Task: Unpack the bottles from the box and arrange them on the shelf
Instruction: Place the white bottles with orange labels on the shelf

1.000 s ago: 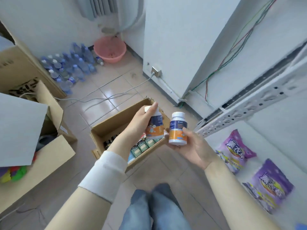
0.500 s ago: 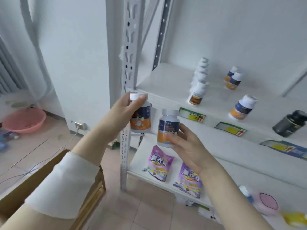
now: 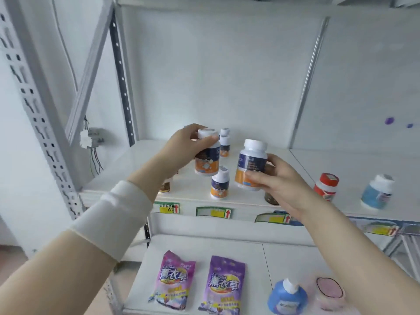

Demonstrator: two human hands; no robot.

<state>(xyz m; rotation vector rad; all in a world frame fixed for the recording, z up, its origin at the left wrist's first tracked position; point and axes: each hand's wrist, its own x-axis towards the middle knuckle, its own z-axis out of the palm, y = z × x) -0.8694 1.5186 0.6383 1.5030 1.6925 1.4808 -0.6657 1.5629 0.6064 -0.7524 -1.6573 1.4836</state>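
Observation:
My left hand (image 3: pixel 181 148) grips a white-capped bottle (image 3: pixel 207 160) with a navy and orange label, held above the white shelf (image 3: pixel 141 169). My right hand (image 3: pixel 279 178) grips a second, matching bottle (image 3: pixel 250 167) a little to the right and lower. Between them a smaller bottle of the same kind (image 3: pixel 220 184) stands near the shelf's front edge. Two more matching bottles (image 3: pixel 225 144) stand in a row behind it. The box is out of view.
A red-capped jar (image 3: pixel 326 186) and a pale blue bottle (image 3: pixel 377 192) stand at the right of the shelf. Brown jars sit partly hidden behind my hands. The lower shelf holds two purple packets (image 3: pixel 225 285), a blue bottle (image 3: pixel 287 296) and a pink tub. A perforated upright (image 3: pixel 41 123) is left.
The view has swung from the floor and box up to the shelf. Both hands have carried their bottles up and forward over the shelf, beside the standing bottles.

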